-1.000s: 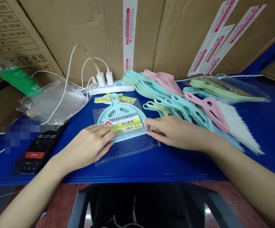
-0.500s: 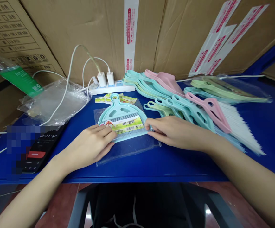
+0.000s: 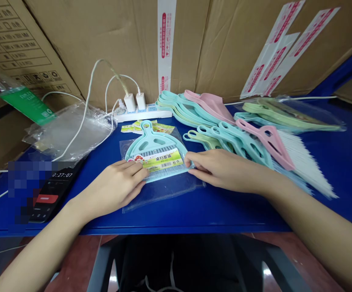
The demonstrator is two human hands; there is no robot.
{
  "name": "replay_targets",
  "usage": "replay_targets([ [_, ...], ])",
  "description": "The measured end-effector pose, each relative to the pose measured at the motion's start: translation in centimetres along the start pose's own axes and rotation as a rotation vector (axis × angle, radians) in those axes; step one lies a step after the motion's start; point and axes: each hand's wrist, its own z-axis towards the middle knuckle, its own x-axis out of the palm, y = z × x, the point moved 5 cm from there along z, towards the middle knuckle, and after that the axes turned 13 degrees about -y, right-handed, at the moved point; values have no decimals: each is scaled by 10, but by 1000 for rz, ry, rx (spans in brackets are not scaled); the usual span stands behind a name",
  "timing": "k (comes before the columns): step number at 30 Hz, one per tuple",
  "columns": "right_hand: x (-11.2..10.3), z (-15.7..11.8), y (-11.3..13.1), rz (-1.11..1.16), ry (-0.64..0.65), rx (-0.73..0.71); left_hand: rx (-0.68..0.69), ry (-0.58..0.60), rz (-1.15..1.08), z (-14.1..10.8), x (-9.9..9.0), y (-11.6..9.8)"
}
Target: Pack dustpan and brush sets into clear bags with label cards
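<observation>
A light-blue dustpan (image 3: 156, 140) with a matching hand brush (image 3: 160, 151) nested in it lies flat inside a clear plastic bag (image 3: 164, 196). A printed card label (image 3: 168, 157) rests across the bristles. My left hand (image 3: 119, 184) is closed on the lower left edge of the bagged set, its fingers curled over the label's end. On the opposite edge, my right hand (image 3: 214, 168) pinches the bag and the dustpan's right corner between thumb and fingers. The fingertips of both hands are partly hidden.
Stacked dustpans (image 3: 191, 109) and a row of hand brushes (image 3: 243, 140) lie to the right. Bagged sets (image 3: 288, 115) are farther right. Label cards (image 3: 160, 127) lie behind the set. Empty bags (image 3: 72, 129), a phone (image 3: 54, 190), a bottle (image 3: 26, 101) and a power strip (image 3: 145, 113) stand around.
Hardly anything differs. Both hands keep their places on the bagged dustpan set, and the whole view has shifted very slightly.
</observation>
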Motion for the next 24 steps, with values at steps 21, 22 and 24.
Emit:
replay_targets([
  [21,0,0,-1,24,14,19,5,3,17,-3,1,0],
  [22,0,0,-1,25,16,19,2,7,18,-3,1,0],
  [24,0,0,-1,25,23,22,-2,11,16,-3,1,0],
])
